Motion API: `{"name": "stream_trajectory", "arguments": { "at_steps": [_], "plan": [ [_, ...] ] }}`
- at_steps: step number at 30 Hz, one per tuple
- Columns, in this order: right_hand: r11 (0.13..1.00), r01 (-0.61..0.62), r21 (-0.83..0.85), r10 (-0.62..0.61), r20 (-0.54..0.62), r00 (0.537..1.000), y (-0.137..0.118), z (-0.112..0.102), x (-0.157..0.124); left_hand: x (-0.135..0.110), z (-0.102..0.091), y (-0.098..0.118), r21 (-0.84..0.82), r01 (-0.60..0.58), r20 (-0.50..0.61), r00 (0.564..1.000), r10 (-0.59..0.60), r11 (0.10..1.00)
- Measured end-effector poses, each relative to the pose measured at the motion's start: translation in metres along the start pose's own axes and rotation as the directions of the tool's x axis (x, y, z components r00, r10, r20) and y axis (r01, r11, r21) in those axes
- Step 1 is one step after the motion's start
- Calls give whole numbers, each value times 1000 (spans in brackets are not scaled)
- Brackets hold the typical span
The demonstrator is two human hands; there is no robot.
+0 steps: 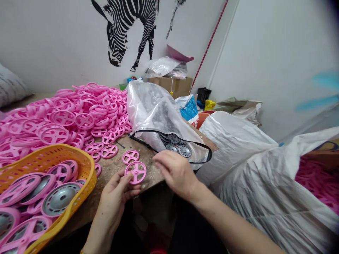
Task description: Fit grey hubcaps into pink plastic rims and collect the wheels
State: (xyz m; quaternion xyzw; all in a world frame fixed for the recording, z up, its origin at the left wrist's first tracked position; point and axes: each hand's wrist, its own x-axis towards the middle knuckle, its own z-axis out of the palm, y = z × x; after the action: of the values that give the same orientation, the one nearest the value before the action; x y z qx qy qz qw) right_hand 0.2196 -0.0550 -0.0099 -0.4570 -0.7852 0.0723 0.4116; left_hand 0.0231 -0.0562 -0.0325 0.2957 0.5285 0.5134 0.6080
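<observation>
My left hand point(115, 197) holds a pink plastic spoked wheel rim point(135, 172) upright between thumb and fingers, above the worn wooden table point(113, 169). A second pink rim point(130, 157) lies flat just beyond it. My right hand point(176, 173) hovers open at the lip of a clear plastic bag point(150, 113), holding nothing. Inside the bag's opening lie several grey metal hubcaps point(174, 144). To the left, an orange plastic basket point(91, 174) holds pink wheels fitted with grey hubcaps point(59, 199). A large heap of loose pink rims point(63, 118) covers the far table.
White woven sacks point(238, 148) crowd the right side, one showing pink rims point(317, 183) inside. Behind the bag stand a cardboard box point(169, 84) and a blue-and-white bag point(189, 109). A wall with a zebra decal point(129, 31) backs the table.
</observation>
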Motion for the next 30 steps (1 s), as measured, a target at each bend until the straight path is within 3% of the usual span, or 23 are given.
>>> {"name": "stream_trajectory", "arguments": {
  "at_steps": [4,9,13,17,21,23,25,27,30],
  "plan": [
    [913,-174,-369,243,150,958,47,-22,8,-2,2,-2,-15,-2,15,1000,2,1000],
    [834,-75,-547,301,336,893,79,-18,8,-2,6,-5,-11,6,19,1000,-5,1000],
    [838,-58,-543,278,331,902,83,-10,5,-3,8,-6,-7,-1,24,1000,1,1000],
    [874,-98,-477,212,193,958,89,-8,0,-6,9,-6,9,-7,34,999,7,1000],
    [932,-200,-301,188,-69,980,90,-15,-3,-7,12,-8,22,-20,30,999,19,1000],
    [952,-279,-127,255,-175,951,85,-21,-3,-7,12,-10,39,-57,24,998,56,998],
    [921,-371,116,388,-193,901,78,-25,-3,-8,12,-12,94,-138,22,990,137,986],
    [781,-470,411,546,-85,833,68,-28,-4,-11,11,-13,211,-291,26,956,292,933],
    [427,-559,711,642,197,741,50,-25,-8,-16,8,-13,407,-573,129,807,576,712]
  ]
}}
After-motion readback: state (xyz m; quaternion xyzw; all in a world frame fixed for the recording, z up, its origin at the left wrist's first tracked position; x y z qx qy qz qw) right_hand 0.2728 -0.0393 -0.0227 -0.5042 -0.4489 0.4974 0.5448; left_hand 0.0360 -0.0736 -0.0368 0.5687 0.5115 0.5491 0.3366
